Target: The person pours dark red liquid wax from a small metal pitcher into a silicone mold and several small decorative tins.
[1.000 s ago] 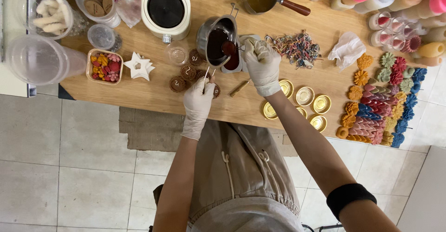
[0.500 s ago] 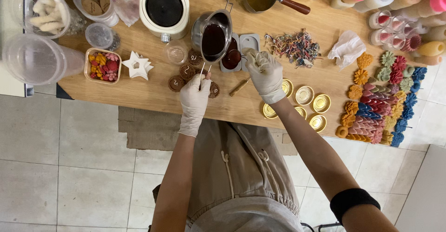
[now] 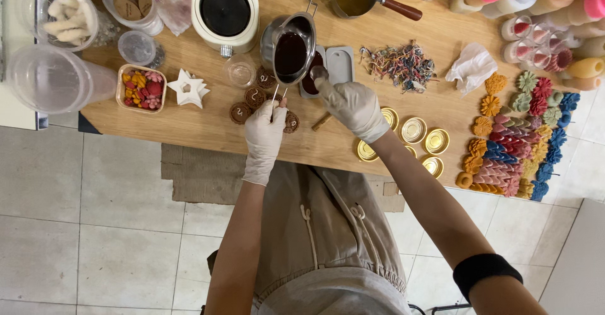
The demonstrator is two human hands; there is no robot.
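Beyond the left hand (image 3: 265, 135), closed on a pitcher (image 3: 291, 47) handle: dark wax, tilted over a half-filled mould (image 3: 311, 78). Right hand (image 3: 354, 105), pinching the mould's rim; neighbouring mould (image 3: 340, 64) unfilled, brown discs (image 3: 254, 97) already cast.

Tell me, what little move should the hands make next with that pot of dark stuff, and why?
Probably tip the pot a bit more. The left hand holds it by its wire handle, tilted over the mold, which already shows dark liquid. The right hand rests at the mold's edge, seemingly steadying it. The pot looks far from empty, so a slow, small tilt seems safest.
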